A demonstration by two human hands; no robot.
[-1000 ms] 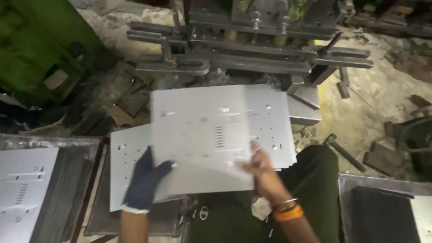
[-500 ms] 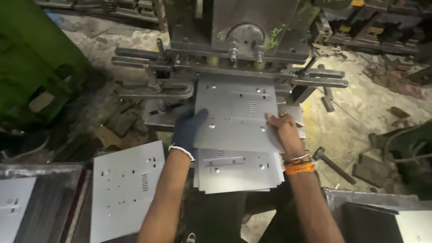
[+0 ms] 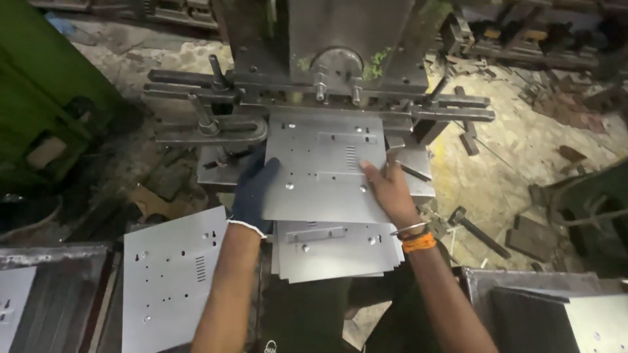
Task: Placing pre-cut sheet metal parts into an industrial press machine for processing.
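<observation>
A flat grey metal sheet [image 3: 324, 167] lies on the press bed [image 3: 418, 163], long axis pointing away into the press [image 3: 340, 52]. The gloved left hand [image 3: 254, 189] grips its left edge; the bare right hand [image 3: 391, 193] grips its right edge. It is punched with holes and slots. A stack of like sheets [image 3: 337, 248] sits beneath its near edge.

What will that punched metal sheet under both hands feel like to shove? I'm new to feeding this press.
The punched metal sheet lies flat and unsagging between the gloved left hand and bare right hand, so it is probably stiff. Its smooth sheen suggests it slides easily. It looks thin, so its edges may be sharp.
</observation>
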